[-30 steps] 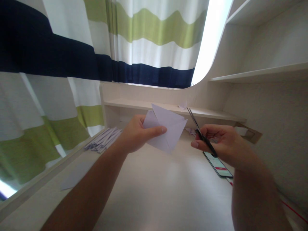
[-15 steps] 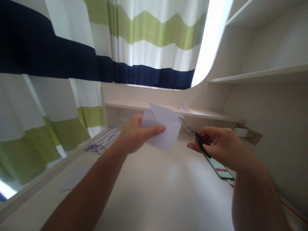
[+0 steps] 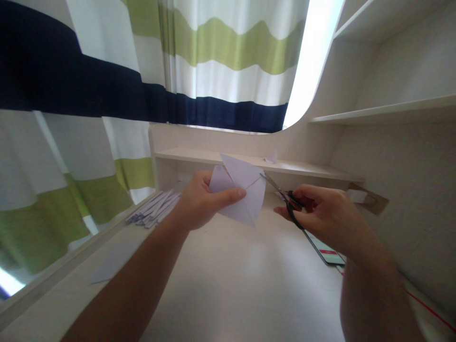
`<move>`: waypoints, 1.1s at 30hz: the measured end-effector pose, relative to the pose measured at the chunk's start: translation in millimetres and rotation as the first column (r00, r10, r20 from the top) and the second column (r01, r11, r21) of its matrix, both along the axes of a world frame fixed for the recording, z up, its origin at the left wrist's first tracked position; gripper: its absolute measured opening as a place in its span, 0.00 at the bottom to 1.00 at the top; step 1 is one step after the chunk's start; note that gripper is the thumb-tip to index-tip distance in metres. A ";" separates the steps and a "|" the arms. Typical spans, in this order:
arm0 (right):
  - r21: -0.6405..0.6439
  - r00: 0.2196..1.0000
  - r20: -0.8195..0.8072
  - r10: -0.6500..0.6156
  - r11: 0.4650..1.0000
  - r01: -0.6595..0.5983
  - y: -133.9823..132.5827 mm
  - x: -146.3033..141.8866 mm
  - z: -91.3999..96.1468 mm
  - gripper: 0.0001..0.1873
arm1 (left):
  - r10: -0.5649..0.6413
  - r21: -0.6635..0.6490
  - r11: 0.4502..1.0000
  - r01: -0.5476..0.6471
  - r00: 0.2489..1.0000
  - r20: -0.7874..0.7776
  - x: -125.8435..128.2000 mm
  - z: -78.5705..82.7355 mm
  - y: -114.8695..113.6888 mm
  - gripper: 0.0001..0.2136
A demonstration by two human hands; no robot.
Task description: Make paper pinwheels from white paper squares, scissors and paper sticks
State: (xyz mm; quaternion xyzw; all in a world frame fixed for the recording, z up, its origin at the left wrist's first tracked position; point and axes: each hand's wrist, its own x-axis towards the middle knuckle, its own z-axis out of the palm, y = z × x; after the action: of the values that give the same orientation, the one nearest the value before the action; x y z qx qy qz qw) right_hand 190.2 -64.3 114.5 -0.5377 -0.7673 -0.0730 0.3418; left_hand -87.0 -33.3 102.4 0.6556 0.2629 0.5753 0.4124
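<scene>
My left hand [image 3: 206, 197] pinches a folded sheet of white paper [image 3: 249, 183] above the desk, thumb on the near face and fingers behind it. A slit runs inward from the paper's right edge. In my right hand [image 3: 324, 209] is a pair of scissors [image 3: 294, 204] with black handles, fingers wrapped through the loops. The parted blades point up and left, their tips at the paper's right edge beside the slit.
Paper strips [image 3: 153, 209] lie piled at the desk's left, with a flat white sheet [image 3: 114, 261] nearer me. A phone [image 3: 326, 249] rests below my right hand. On the back shelf [image 3: 199, 154] stands a paper scrap [image 3: 271, 157]. A brown cardboard piece [image 3: 375, 202] is at the right wall.
The scissors' blades and handles have spread apart. A slit now shows in the paper's right side, where the blade tips were nearly closed before. My left hand has barely moved.
</scene>
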 end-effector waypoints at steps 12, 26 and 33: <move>0.051 0.998 0.063 -0.017 0.999 0.014 -0.6 -2.5 -0.8 0.24 | -0.017 0.070 0.997 0.015 0.999 0.031 1.2 -2.0 -2.4 0.07; -0.049 0.998 -0.031 0.059 0.997 -0.060 0.2 -3.3 -2.5 0.28 | -0.045 0.084 0.996 0.041 0.998 0.041 0.4 -4.0 -3.2 0.07; -0.014 0.997 -0.015 0.071 0.997 -0.072 -0.6 -3.7 -1.9 0.28 | -0.097 0.118 0.989 0.092 0.994 0.042 -0.2 -10.3 6.3 0.09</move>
State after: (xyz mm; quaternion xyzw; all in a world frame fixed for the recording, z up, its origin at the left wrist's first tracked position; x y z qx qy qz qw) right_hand 186.5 -64.9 112.6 -0.5129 -0.7840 -0.0511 0.3459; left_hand -87.3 -26.9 92.1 0.6762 0.1875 0.5851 0.4066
